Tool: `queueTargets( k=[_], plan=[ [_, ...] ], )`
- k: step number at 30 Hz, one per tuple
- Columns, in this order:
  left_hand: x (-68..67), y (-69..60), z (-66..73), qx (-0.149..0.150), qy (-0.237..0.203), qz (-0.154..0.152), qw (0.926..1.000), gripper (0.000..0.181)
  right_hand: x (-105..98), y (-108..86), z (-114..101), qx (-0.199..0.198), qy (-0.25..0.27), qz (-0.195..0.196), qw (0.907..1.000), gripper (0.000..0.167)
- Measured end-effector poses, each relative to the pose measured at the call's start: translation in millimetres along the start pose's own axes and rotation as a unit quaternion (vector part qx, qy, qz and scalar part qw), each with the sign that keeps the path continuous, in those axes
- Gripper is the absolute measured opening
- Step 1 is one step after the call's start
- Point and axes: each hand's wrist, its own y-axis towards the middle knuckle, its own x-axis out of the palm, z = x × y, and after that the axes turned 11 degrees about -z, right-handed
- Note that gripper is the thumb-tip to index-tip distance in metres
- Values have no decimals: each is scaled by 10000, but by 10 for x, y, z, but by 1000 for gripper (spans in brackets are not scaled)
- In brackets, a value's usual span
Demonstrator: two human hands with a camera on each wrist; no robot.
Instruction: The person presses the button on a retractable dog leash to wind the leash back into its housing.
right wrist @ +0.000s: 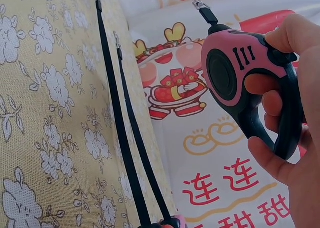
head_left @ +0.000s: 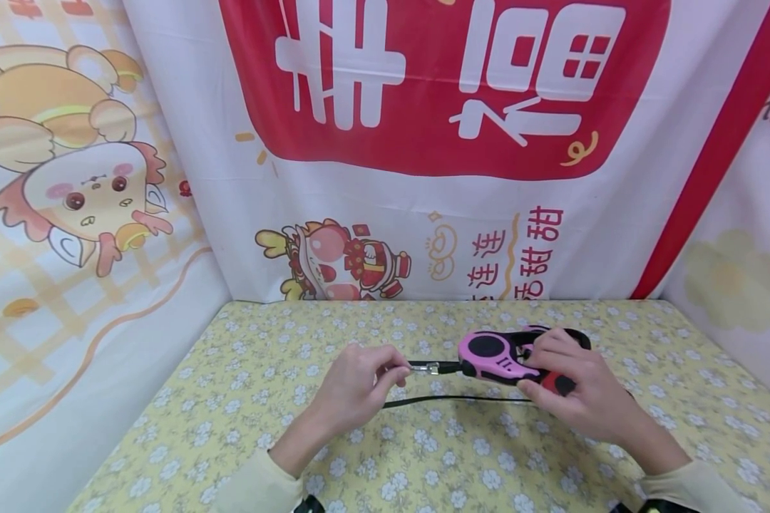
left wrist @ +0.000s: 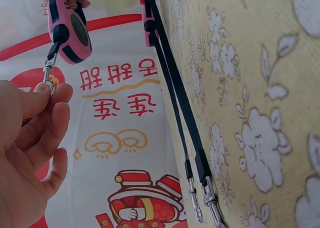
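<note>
Apparently unreeling: left hand (head_left: 358, 385) pinches silver metal clip (head_left: 425, 368), right hand (head_left: 574, 385) grips pink-and-black plastic leash reel (head_left: 502, 358) above yellow floral worktop (head_left: 443, 467), inside far edge; pulling needs steadiness.

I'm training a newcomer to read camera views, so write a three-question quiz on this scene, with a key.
1. Short answer: in the left wrist view, how many black straps lie along the floral tablecloth?
2. True or false: the right grip holds a pink-and-black retractable leash by its handle.
3. Multiple choice: what does the left grip pinch?
A) the floral tablecloth
B) the silver metal clip at the end of the held leash
C) the two straps lying on the tablecloth

Key: 1. Two. 2. True. 3. B.
</note>
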Motion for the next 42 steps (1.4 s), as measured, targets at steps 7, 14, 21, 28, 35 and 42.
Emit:
queueTargets(
  k=[7, 14, 21, 28, 35, 42],
  plan=[
    [15, -7, 21, -62, 192, -31, 9998, 6, 10, -5, 11, 149, 31, -219, 9996, 34],
    [13, -11, 27, -90, 251, -21, 9996, 7, 6, -1, 2, 153, -4, -229, 9996, 33],
    [5, -13, 37, -163, 186, -37, 9997, 8, 7, 3, 1, 156, 5, -201, 9997, 34],
    [9, -14, 19, -97, -181, -145, 9997, 8, 7, 16, -33, 116, 17, -67, 9999, 31],
    [21, -21, 2, -168, -338, -283, 9989, 8, -7, 32, -44, 155, 140, -295, 9993, 23],
    [27, -20, -12, -272, -438, -246, 9984, 9, -86, 1, -35, 200, 58, -597, 9980, 34]
  ],
)
